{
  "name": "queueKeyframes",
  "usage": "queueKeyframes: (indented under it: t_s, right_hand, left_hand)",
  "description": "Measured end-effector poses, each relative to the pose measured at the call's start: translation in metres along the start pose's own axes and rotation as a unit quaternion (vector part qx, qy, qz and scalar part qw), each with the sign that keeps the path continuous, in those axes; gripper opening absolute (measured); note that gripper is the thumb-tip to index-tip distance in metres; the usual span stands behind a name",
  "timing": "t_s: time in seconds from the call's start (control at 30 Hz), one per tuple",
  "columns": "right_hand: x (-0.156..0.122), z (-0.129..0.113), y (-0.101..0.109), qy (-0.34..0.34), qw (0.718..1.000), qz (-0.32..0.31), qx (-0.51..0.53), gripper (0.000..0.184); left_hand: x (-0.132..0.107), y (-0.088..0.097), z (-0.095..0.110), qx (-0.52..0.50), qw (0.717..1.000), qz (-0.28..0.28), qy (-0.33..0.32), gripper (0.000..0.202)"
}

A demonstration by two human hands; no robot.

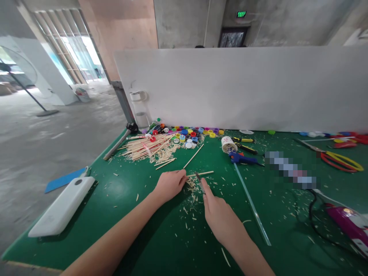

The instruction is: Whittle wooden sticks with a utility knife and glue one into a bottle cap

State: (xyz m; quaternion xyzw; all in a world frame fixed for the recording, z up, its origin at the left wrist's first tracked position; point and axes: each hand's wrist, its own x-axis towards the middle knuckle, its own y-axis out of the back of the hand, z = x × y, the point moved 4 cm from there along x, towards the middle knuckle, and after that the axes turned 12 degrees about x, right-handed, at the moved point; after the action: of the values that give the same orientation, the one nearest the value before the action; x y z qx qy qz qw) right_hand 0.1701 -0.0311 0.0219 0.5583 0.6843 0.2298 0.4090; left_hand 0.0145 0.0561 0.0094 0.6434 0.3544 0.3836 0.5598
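Note:
My left hand (169, 184) rests on the green table (138, 226), its fingers closed on one end of a thin wooden stick (202, 173) that lies flat and points right. My right hand (218, 212) grips a small dark blade (198, 178), index finger stretched along it, with the tip pressed on the stick just right of my left hand. A small heap of pale wood shavings (192, 187) lies between the two hands.
A pile of wooden sticks (148, 147) and several coloured bottle caps (191, 135) lie by the white back panel (244, 88). A blue glue gun (244, 158), clear glue stick (251, 205), scissors (340, 159), white power bank (61, 207) and purple tool (350, 224) surround me.

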Motion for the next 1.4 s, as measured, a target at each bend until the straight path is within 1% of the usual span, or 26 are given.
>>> queueKeyframes:
  t_s: [0.13, 0.27, 0.4, 0.6, 0.83, 1.13, 1.4]
  right_hand:
    - [0.0005, -0.0049, -0.0009, -0.002, 1.000, -0.004, -0.026, 0.061]
    - [0.0019, -0.0041, -0.0044, -0.002, 0.999, -0.016, -0.032, 0.063]
    - [0.0023, 0.0004, -0.0062, 0.010, 1.000, -0.005, -0.024, 0.063]
    - [0.0041, 0.0036, -0.0046, -0.013, 1.000, -0.007, 0.003, 0.059]
    - [0.0017, 0.0011, -0.0062, 0.001, 1.000, -0.003, -0.022, 0.059]
    - [0.0018, 0.0010, -0.0069, 0.023, 0.999, 0.011, -0.029, 0.060]
    - [0.0008, -0.0007, -0.0072, 0.017, 0.999, -0.002, -0.052, 0.063]
  left_hand:
    - [-0.0003, -0.0011, -0.0003, -0.002, 1.000, 0.004, -0.007, 0.027]
    - [0.0002, -0.0023, -0.0013, -0.004, 1.000, 0.002, -0.006, 0.028]
    - [0.0011, -0.0037, -0.0019, -0.006, 1.000, -0.003, -0.002, 0.030]
    - [0.0017, -0.0051, -0.0032, -0.015, 1.000, -0.015, 0.002, 0.035]
    - [0.0027, -0.0047, -0.0030, -0.022, 1.000, -0.018, 0.004, 0.038]
    - [0.0022, -0.0027, -0.0027, -0.025, 1.000, -0.010, -0.003, 0.039]
    - [0.0025, -0.0040, -0.0028, -0.023, 1.000, -0.010, -0.003, 0.036]
